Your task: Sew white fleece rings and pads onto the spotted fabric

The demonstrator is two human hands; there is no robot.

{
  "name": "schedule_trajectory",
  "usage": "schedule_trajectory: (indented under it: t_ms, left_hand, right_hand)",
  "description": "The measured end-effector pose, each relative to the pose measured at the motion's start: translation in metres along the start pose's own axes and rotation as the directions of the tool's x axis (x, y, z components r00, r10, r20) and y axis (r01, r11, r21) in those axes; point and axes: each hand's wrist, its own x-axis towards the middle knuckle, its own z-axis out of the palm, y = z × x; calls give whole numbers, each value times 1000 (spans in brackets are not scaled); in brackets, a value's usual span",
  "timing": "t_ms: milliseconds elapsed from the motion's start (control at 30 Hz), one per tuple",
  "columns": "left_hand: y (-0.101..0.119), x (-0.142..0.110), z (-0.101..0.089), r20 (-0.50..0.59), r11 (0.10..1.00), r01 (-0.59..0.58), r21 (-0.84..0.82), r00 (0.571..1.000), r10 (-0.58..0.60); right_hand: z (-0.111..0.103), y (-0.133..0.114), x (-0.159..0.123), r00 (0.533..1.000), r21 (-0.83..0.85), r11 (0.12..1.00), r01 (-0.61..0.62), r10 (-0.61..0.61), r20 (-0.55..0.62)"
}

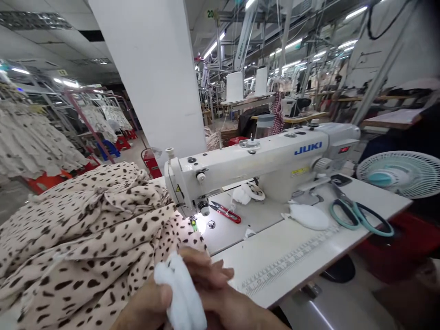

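Note:
At the bottom centre my left hand pinches a small white pad of wadding between thumb and fingers. Close against it lies my right hand, fingers together, touching the same white pad and the cream fabric with dark spots. That fabric is heaped over the left of the sewing table and reaches under the needle of a white JUKI sewing machine. Both hands sit just in front of the needle area.
Red thread snips lie under the machine arm. A white pad and teal-handled scissors rest on the white table, which has a printed ruler. A fan stands at the right. A white pillar rises behind.

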Motion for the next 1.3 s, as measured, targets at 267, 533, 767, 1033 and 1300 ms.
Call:
schedule_trajectory:
  t_ms: [267, 533, 767, 1033, 1300]
  left_hand:
    - [-3, 26, -8, -229, 1000, -22, 8, 973, 23]
    - [-13, 32, -15, -145, 999, -49, -4, 988, 48]
    - [-17, 35, -17, -85, 999, -41, -36, 996, 38]
    - [-20, 37, -19, -161, 987, 1, 163, 987, 26]
    - [-17, 36, -13, -180, 994, 32, 107, 984, -12]
  right_hand:
    - [-34, -38, -41, 917, -687, 720, -100, -200, -344]
    - [-134, -136, -25, 847, -946, -47, -319, -463, -262]
    - [-157, -153, -9, 954, -884, -380, -274, -228, -197]
    - [-155, -152, -42, 885, -904, -210, -373, -375, -278]
    - [-159, -165, -17, 917, -921, -50, -387, -130, -378]
